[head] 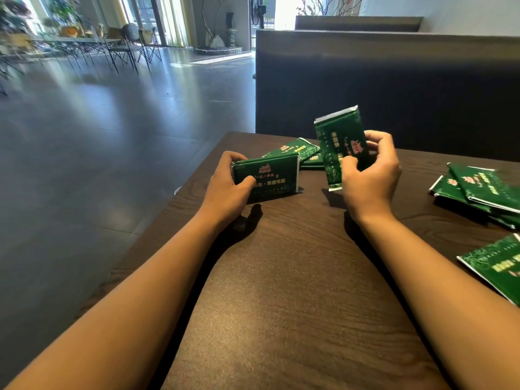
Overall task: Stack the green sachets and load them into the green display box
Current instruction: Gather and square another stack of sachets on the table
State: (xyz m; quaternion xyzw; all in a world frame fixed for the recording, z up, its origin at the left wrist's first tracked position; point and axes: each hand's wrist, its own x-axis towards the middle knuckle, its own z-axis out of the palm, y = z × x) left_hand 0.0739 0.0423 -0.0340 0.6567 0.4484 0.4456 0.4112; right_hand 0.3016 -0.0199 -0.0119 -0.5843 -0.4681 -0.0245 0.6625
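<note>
My left hand [228, 187] grips the left end of a green display box [270, 175], which stands on its long edge on the dark wooden table [281, 277], printed face toward me. My right hand [368, 175] holds a stack of green sachets [337, 144] upright above the table, thumb across the front and fingers behind. The stack sits to the right of the box, apart from it. More green sachets [298, 149] lie flat behind the box.
A loose pile of green sachets [478, 190] lies at the right edge of the table. Another sachet [498, 263] lies nearer, at the far right. A dark bench back [394, 80] rises behind the table. The table's left edge drops to the floor.
</note>
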